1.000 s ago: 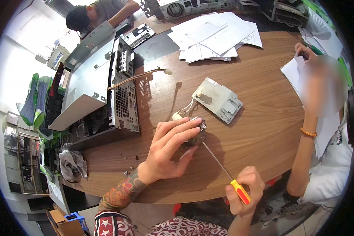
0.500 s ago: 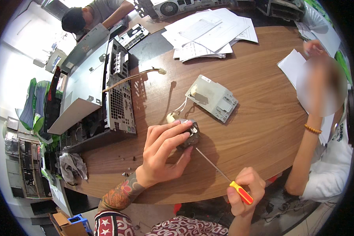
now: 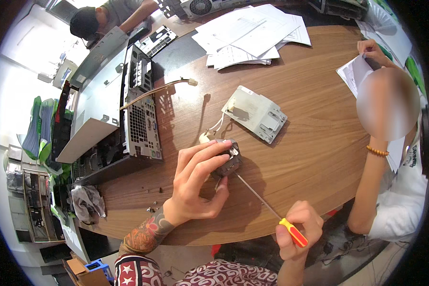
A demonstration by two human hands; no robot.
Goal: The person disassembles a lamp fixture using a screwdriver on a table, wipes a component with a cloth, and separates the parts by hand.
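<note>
Left hand: your left hand (image 3: 195, 183) is closed around a small dark fan (image 3: 228, 161) and presses it down on the wooden desk (image 3: 314, 157), near its front edge. The fingers cover most of the top of the part.
Right hand: your right hand (image 3: 296, 229) is closed on the red and yellow handle of a screwdriver (image 3: 267, 208). The thin shaft goes up and to the left, and its tip meets the lower right edge of the fan, just beside your left thumb.
Wires: thin white wires (image 3: 218, 125) run from the fan area toward a pale metal bracket (image 3: 255, 114), which lies flat just behind it.
Around: an open computer case (image 3: 138, 109) lies at the left. Some loose screws (image 3: 152, 200) lie on the desk near your left wrist. A stack of papers (image 3: 252, 38) is at the far side. Another person sits at the right, one arm (image 3: 369, 186) resting on the desk edge.
Risk, tip slipping: the shaft is long and comes at a low angle, so I think the tip may slide out and hit your left fingers or scratch the desk.
Risk, wires: if the fan turns under your hand, the wires may be pulled or pinched.
Risk, small parts: the screws lie loose, and your forearm may sweep them off the edge.
</note>
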